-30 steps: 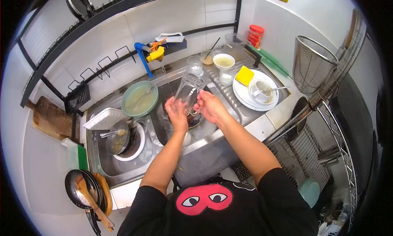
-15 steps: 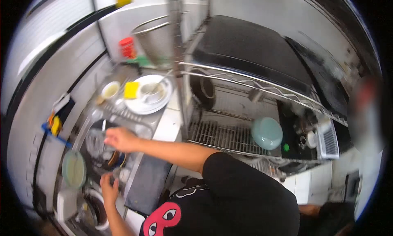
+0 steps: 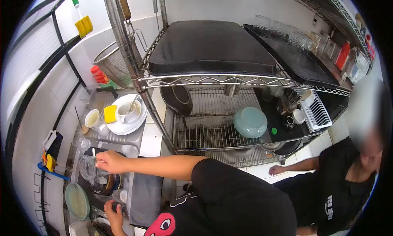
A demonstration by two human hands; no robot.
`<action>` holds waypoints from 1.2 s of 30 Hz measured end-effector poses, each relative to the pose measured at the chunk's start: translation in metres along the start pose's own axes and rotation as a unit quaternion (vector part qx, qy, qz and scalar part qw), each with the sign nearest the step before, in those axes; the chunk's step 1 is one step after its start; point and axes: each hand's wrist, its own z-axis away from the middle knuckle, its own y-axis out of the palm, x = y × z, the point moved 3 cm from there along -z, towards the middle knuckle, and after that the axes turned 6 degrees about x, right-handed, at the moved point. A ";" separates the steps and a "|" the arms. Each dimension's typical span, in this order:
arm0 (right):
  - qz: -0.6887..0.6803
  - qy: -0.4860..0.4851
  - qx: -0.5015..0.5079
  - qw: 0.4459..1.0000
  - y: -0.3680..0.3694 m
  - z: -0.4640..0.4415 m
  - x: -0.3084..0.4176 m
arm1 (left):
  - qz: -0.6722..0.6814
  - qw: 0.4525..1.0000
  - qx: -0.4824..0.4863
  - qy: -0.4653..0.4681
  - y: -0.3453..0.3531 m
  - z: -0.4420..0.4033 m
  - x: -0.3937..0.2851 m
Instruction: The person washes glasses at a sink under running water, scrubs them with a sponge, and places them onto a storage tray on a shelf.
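Observation:
My right hand (image 3: 109, 161) reaches over the sink, its fingers pinched together. A thin piece may show at its fingertips, but I cannot make out what it is. Below the hand lie clear glassware (image 3: 86, 168) and a dark round dish (image 3: 107, 183) with a patterned rim. My left hand (image 3: 114, 216) is lower in view, thumb and fingers apart and curved. Close to its fingertips is a clear glass (image 3: 120, 196); whether they touch I cannot tell. A pale green bowl (image 3: 77, 201) leans at the sink's left side.
Stacked white plates (image 3: 130, 127) carry a cup (image 3: 128, 112) and a yellow sponge (image 3: 110, 114). A wire rack (image 3: 204, 144) holds a turquoise bowl (image 3: 250, 122) and black trays (image 3: 213, 45). Another person (image 3: 335, 187) in black stands at the right, one arm extended.
My view has swung right and down, bringing the other person and more of the rack into sight. My right hand stays over the sink; my left remains near the glass.

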 end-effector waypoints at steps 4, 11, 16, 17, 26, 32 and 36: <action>-0.042 0.030 0.007 0.999 -0.001 -0.001 -0.011 | -0.011 1.000 0.006 0.009 0.004 -0.003 0.006; -0.023 0.032 0.010 0.999 0.003 -0.004 -0.005 | 0.010 1.000 0.009 0.006 -0.004 -0.007 0.004; -0.071 0.025 -0.004 0.997 0.008 -0.012 -0.003 | 0.008 1.000 -0.015 0.009 -0.011 -0.012 0.006; -0.047 0.028 0.009 0.998 0.009 -0.011 -0.003 | 0.013 1.000 -0.008 0.000 -0.013 -0.012 0.004; -0.057 0.128 0.026 0.990 0.013 -0.014 -0.015 | -0.002 1.000 -0.015 0.019 -0.029 -0.022 -0.012; -0.290 0.179 0.075 0.937 -0.094 0.024 0.093 | 0.028 0.999 -0.019 0.012 -0.048 -0.023 -0.018; -0.259 0.106 -0.055 0.958 -0.185 0.076 0.191 | 0.057 0.997 -0.032 0.041 -0.054 -0.028 -0.007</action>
